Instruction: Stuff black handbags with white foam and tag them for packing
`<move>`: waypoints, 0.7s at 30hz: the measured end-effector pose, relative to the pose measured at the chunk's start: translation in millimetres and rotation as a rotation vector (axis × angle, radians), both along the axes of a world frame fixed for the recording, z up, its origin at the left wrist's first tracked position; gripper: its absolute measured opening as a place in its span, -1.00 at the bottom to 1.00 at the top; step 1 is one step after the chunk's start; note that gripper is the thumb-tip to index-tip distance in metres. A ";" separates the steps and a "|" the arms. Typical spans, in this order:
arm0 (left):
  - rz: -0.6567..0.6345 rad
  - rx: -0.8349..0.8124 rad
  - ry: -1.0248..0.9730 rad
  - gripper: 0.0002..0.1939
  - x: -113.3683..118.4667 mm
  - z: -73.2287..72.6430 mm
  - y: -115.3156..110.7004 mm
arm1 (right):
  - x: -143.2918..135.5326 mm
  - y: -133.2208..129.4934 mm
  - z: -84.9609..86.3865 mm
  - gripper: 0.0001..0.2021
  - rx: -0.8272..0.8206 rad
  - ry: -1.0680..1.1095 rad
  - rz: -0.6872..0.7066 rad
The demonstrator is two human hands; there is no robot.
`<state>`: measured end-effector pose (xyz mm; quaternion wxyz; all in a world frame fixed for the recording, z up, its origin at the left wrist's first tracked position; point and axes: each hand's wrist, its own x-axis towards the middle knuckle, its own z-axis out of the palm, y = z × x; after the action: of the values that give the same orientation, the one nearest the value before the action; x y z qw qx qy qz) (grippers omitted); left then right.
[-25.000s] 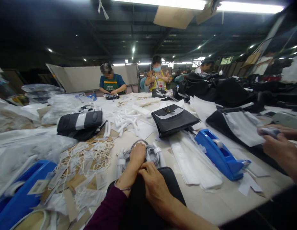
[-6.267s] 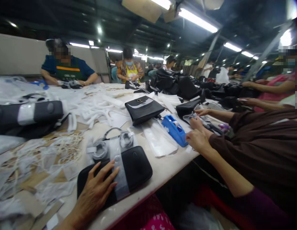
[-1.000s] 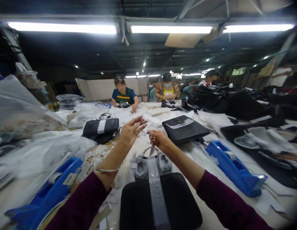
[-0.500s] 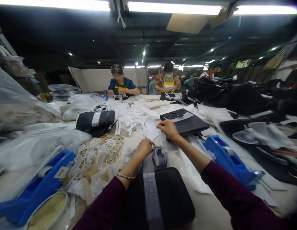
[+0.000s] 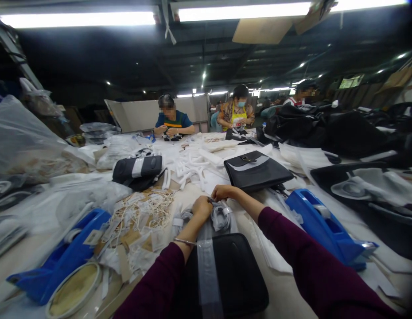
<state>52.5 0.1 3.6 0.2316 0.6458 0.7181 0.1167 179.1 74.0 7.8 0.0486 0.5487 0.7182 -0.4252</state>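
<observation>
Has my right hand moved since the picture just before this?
Yes. Against the buckled black bag, your right hand has come left and nearer to you, now beside your left hand.

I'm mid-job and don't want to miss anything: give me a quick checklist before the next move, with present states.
1. Hands free: not ok; left hand and right hand meet at the handle of the black bag.
2. What each grip pinches: cannot tell; the fingertips are hidden.
3. Translucent band across the bag: ok, in place.
4. Right wrapped coil visible: ok.
5. Left wrapped coil intact: cannot tell; partly covered by the left arm.
6. Right blue tape dispenser apart from both hands: ok.
</observation>
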 end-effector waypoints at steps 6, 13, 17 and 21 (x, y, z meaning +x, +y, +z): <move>0.086 0.055 0.032 -0.80 4.4 -3.3 1.7 | 8.6 -2.5 -2.4 -0.77 0.031 0.074 0.014; 0.072 0.142 0.019 -0.87 -1.1 4.2 -4.2 | 9.1 -1.6 7.0 -0.82 0.057 0.207 -0.048; 0.048 0.261 -0.060 -0.87 -4.8 13.1 -18.2 | 9.9 -5.1 24.6 -0.93 0.062 0.391 -0.099; 0.027 0.385 -0.238 -0.87 -5.8 12.5 -26.3 | 16.6 -12.6 39.2 -0.93 0.013 0.571 -0.143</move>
<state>46.8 -26.2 16.1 0.1857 0.6503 0.6587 0.3299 195.7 61.4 47.0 -0.1889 0.4566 0.6649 -0.5602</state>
